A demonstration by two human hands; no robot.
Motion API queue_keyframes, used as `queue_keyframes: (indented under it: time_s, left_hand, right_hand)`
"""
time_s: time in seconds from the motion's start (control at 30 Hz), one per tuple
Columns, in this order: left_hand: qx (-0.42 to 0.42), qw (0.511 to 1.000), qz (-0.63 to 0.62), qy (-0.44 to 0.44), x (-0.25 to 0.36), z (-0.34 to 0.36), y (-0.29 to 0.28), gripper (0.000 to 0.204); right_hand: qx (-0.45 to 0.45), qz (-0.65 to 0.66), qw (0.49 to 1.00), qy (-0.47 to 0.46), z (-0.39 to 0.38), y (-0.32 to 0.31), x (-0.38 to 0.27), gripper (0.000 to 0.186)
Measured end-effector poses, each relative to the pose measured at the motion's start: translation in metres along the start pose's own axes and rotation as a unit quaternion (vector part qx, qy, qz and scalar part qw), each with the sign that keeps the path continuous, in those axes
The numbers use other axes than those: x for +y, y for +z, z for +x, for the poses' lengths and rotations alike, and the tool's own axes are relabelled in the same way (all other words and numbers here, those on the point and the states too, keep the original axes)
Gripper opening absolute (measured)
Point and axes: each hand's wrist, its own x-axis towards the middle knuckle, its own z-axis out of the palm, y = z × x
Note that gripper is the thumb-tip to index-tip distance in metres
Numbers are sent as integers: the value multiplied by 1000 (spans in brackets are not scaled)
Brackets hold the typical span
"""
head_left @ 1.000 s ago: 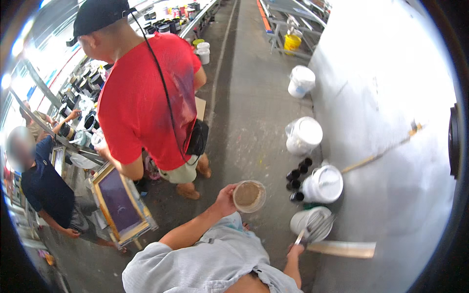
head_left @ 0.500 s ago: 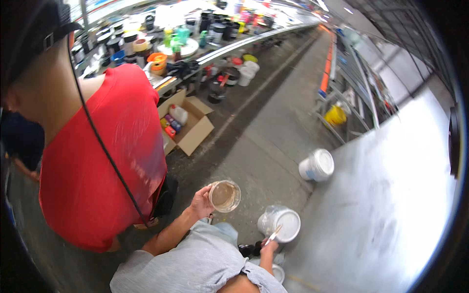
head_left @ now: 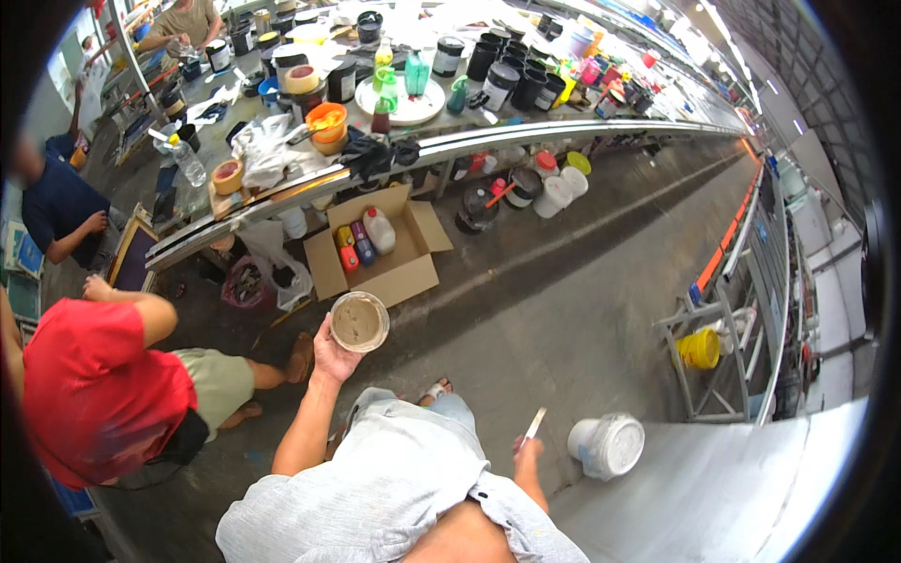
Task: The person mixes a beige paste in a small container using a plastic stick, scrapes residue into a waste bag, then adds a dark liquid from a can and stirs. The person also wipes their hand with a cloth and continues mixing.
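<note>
My left hand (head_left: 335, 349) is closed round a round, clear tub (head_left: 359, 321) of grey-brown paste, held up in front of me. Lower on the right, my right hand (head_left: 527, 447) grips a narrow spatula (head_left: 536, 420) with a pale blade, pointing upward. Near it a lidded white bucket (head_left: 612, 443) stands on the floor. Beyond the tub sits an open cardboard box (head_left: 413, 274) with coloured bottles and a white jug (head_left: 380, 230).
A long table rail (head_left: 569, 122) runs ahead, crowded with pots, bottles and tubs. A red-shirted person (head_left: 103, 394), a dark-shirted person (head_left: 52, 197) and another person (head_left: 183, 28) are on the left. Metal racks (head_left: 741, 310) with a yellow bucket (head_left: 698, 348) stand right.
My view has swung toward the table and along the aisle. The red-shirted person now appears lower at the left edge. Both hands have kept their hold; the tub appears higher and further left.
</note>
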Motion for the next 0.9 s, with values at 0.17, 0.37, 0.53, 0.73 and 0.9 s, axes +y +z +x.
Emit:
queue_keyframes:
  time_s: [0.17,0.37,0.53,0.73,0.9]
  left_hand:
    - [2,999,9,48,-53,89,69,54]
    - [-1,997,-26,73,-94,212,94,57]
    - [-20,999,-19,38,-119,330,124,58]
    - [-36,998,-55,9,-156,481,192,60]
    - [-39,999,-26,4,-158,548,239,57]
  right_hand:
    - [-136,-5,982,-131,87,120,-206,10]
    - [-231,28,966,-113,121,253,-324,11]
    - [-202,-31,978,-47,166,287,-332,8]
    - [-112,-87,989,-31,205,263,-399,6]
    - [-66,-53,993,-80,257,266,-481,9]
